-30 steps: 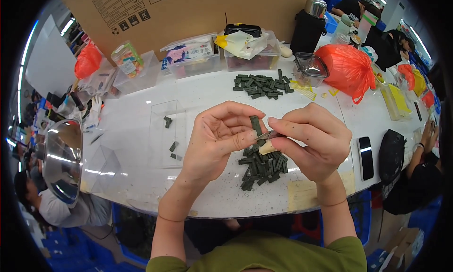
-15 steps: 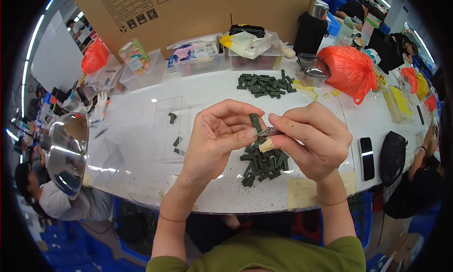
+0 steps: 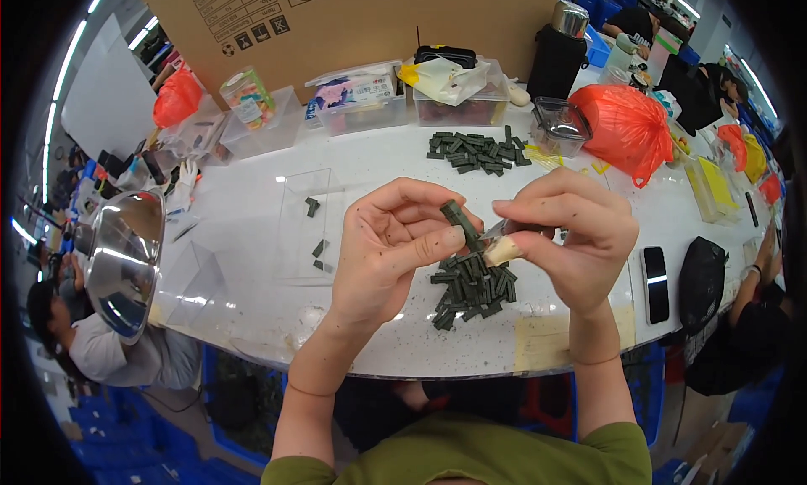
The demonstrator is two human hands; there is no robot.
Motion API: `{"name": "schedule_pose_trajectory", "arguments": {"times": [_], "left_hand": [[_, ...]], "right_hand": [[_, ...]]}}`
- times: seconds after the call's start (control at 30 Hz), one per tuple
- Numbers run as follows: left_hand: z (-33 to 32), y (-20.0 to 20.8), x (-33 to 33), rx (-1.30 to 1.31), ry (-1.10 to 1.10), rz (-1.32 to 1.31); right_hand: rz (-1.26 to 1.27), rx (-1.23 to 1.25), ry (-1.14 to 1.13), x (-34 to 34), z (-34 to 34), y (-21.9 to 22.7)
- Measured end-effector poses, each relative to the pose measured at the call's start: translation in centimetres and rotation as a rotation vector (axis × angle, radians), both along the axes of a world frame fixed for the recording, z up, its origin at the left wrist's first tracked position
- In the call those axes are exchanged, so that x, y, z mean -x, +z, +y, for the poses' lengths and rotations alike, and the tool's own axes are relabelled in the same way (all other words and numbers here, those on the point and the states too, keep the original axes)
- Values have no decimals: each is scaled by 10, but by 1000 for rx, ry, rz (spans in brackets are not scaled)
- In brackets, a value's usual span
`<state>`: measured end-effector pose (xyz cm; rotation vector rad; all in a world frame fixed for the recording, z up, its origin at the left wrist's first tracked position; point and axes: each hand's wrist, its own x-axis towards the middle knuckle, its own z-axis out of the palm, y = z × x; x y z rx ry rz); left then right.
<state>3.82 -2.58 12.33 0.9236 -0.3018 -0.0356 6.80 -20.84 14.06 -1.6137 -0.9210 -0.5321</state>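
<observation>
My left hand (image 3: pixel 382 262) pinches a small dark green block (image 3: pixel 455 214) between thumb and fingers, tilted over the table. Close beside it, my right hand (image 3: pixel 584 237) grips a small thin metal blade (image 3: pixel 496 229), its tip at the block's right side. A pale yellow wrap (image 3: pixel 503 250) covers the right thumb's tip. Beneath the hands lies a near pile of similar dark green blocks (image 3: pixel 471 300), partly hidden by them. Farther back is a second pile of the same blocks (image 3: pixel 477 154).
On the left, a clear shallow tray (image 3: pixel 296 271) holds 3 green pieces. Plastic bins (image 3: pixel 361 115) line a large cardboard box (image 3: pixel 361 23). A red plastic bag (image 3: pixel 622 128), black phone (image 3: pixel 656 285) and black pouch (image 3: pixel 700 279) are right. A metal bowl-shaped shade (image 3: pixel 126 266) stands left; people sit at both sides.
My right hand has moved slightly right, drawing the blade a little away from my left thumb. The green block now leans more and shows more of its length.
</observation>
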Motion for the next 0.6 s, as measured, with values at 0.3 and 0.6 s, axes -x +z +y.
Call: {"name": "schedule_pose_trajectory", "arguments": {"times": [0.3, 0.6], "left_hand": [[-5, 1, 5, -20, 119, 4], [-11, 3, 6, -49, 140, -28]], "right_hand": [[282, -202, 130, 1, 0, 0], [263, -138, 73, 4, 1, -1]]}}
